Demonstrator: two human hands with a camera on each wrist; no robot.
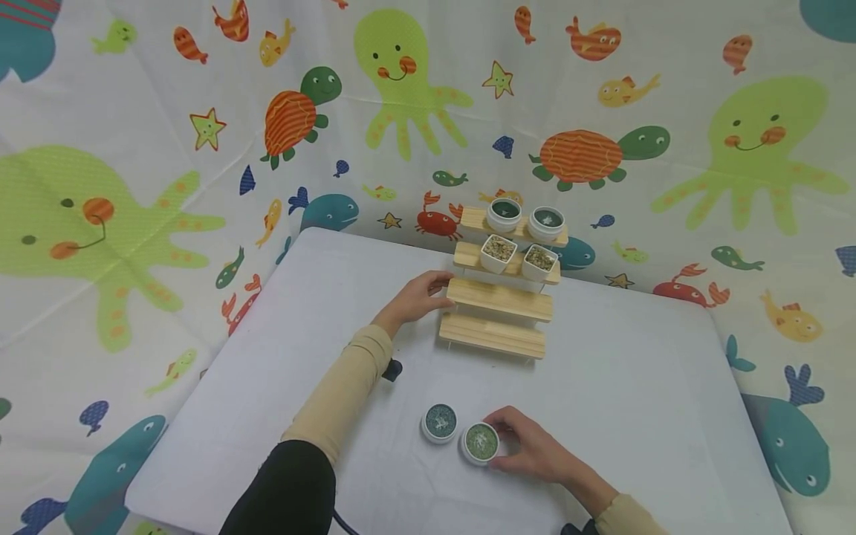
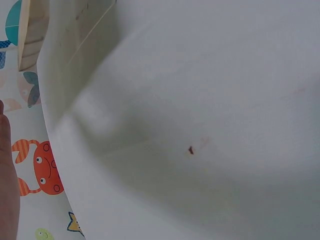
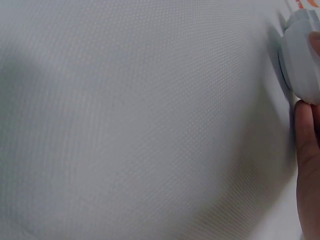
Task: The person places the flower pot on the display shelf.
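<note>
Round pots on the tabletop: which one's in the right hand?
The light-green-topped pot, gripped at its rim by the right hand; the darker, blue-green-topped pot beside it is untouched.

Right hand (image 1: pixel 528 449): table (image 1: pixel 642 386) bare to its right and ahead to the stand (image 1: pixel 500 300), whose lower two steps are free; green pot (image 1: pixel 481 443) and dark pot (image 1: pixel 440 422) block its left. Left hand (image 1: pixel 414 299): stand bars its right, table bare leftward.
</note>
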